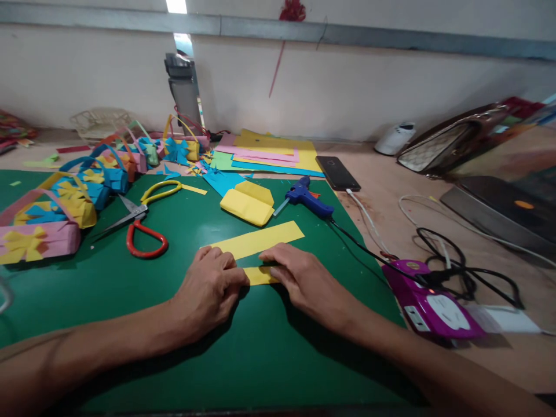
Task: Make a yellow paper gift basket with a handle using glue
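Note:
Between my hands, low on the green mat (130, 347), lies a narrow yellow paper strip (259, 275). My left hand (212, 284) has its fingers curled over the strip's left end. At the right end, my right hand (304, 278) pinches it between thumb and fingers. Just beyond the hands is a wider yellow paper strip (264, 238), its left end close to my left fingers. Farther back sits a folded yellow paper piece (247, 204), and right of it a blue glue gun (309, 198) rests with its nozzle pointing left.
Scissors (141, 215) with one red and one yellow handle lie open at left. Several small paper baskets (43, 237) stand beyond them. Coloured paper sheets (278, 145), a phone (337, 172) and a bottle (182, 92) are at the back. A purple extension box (430, 307) with tangled cables is at right.

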Tool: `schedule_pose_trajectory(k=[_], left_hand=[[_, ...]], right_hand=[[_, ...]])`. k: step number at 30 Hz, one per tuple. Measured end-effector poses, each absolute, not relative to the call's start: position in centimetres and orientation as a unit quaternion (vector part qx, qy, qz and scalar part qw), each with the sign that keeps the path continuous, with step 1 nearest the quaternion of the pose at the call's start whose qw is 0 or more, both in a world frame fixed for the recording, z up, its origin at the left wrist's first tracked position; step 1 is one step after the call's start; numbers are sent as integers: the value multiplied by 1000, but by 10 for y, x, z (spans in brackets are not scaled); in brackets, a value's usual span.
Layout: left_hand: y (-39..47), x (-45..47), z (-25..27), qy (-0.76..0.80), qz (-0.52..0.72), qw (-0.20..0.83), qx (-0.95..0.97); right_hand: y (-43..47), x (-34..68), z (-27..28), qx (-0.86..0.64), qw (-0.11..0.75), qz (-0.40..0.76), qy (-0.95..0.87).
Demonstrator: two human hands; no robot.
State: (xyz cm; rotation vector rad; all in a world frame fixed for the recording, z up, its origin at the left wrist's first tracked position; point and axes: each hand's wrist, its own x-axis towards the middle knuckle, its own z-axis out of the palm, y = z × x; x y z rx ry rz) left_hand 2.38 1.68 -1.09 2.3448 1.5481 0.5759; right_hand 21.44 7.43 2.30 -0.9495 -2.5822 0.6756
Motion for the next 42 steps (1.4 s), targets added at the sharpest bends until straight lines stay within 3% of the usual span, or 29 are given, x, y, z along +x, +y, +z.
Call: schedule_pose_trajectory(k=[9, 21, 26, 29, 34, 42], left_hand=[[16, 26, -9, 540, 202, 140, 805], [16, 25, -12, 535, 209, 139, 807], [16, 25, -11, 532, 221, 141, 805], [15, 25, -9, 536, 222, 137, 803], [15, 25, -6, 557, 227, 125, 789], [17, 25, -9, 562, 227, 113, 787]], right_hand=[[47, 216, 9, -220, 82, -136, -962], [47, 273, 14, -303, 30, -213, -928], [50, 264, 31, -353, 65, -156, -920], [51, 237, 40, -340, 100, 11, -935], [63, 194, 39, -379, 68, 248, -889], [77, 176, 37, -384, 16, 268, -883]])
